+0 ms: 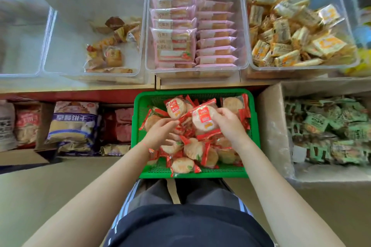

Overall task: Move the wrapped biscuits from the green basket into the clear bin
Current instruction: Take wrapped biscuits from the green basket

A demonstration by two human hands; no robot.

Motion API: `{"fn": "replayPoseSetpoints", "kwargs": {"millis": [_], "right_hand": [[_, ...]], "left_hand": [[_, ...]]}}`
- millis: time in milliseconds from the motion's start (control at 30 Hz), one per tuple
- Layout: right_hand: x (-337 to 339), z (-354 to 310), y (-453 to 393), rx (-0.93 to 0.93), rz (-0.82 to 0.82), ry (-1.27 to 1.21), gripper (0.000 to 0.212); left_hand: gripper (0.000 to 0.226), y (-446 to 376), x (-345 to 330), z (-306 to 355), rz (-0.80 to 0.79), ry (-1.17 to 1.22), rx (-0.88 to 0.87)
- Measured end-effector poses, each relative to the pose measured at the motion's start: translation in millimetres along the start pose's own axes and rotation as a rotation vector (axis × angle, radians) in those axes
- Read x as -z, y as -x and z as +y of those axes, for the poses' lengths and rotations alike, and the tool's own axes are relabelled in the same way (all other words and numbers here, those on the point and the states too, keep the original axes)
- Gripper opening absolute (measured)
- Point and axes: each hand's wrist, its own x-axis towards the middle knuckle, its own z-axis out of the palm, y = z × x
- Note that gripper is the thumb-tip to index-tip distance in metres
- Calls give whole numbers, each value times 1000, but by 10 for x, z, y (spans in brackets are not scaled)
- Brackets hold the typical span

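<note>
A green basket (140,104) sits on the floor in front of my knees, heaped with round biscuits in clear wrappers with red ends (181,164). My right hand (228,124) holds one wrapped biscuit (203,118) lifted above the pile. My left hand (160,130) reaches in beside it, and its fingertips pinch the red end of that wrapper. A clear bin (66,46) at the upper left holds only a few brown and orange snack packs in its right part.
A clear bin of pink packets (174,26) stands behind the basket, one of yellow packets (291,32) to its right. A box of green packets (331,126) is at the right. Bagged snacks (72,124) lie under the shelf at the left.
</note>
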Motion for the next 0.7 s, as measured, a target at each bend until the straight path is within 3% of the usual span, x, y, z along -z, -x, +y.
{"fn": "replayPoseSetpoints", "kwargs": {"millis": [67,167,333,467,600,700], "right_hand": [[-131,-53,29,-24,-130,-70,23],[-353,-59,21,18,-253,10,20],[-391,-47,-127,10,-74,89,27],[-496,-81,-314,17,-75,172,28],[-854,-135,-610,74,-82,391,46],[-1130,-75,-748,-10,-7,480,64]], "left_hand": [[38,4,-54,29,-103,229,61],[37,8,-53,17,-141,357,32],[36,3,184,-86,72,344,67],[40,-8,401,-230,140,410,81],[28,17,498,-348,166,489,71],[31,60,552,-465,186,538,71]]}}
